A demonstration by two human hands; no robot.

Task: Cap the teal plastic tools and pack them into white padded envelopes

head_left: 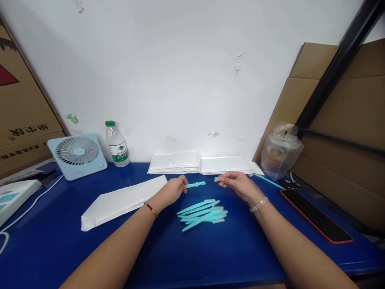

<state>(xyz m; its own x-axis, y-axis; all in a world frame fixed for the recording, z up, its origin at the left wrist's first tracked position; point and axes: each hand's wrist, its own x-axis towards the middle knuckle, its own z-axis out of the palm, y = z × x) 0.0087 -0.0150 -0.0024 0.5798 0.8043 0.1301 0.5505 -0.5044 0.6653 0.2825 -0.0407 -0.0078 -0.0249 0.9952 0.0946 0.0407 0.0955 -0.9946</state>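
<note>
My left hand point(176, 189) is closed round the handle of a turquoise eyebrow razor point(196, 184), whose head points right. Between the thumb and fingers of my right hand point(236, 182) is a small clear cap point(217, 179), apart from the razor by a short gap. Below both hands lies a loose pile of turquoise eyebrow razors point(200, 212), their heads toward the right and clear caps on several of them. Left of my left hand a white padded mailer point(123, 200) lies flat, partly behind my wrist.
Two stacks of white mailers point(174, 161) rest against the wall on the blue table point(168, 261). A light-blue fan point(78, 156) and a water bottle point(117, 144) stand at left. At right are a bagged drink cup point(278, 154) and a phone point(314, 214).
</note>
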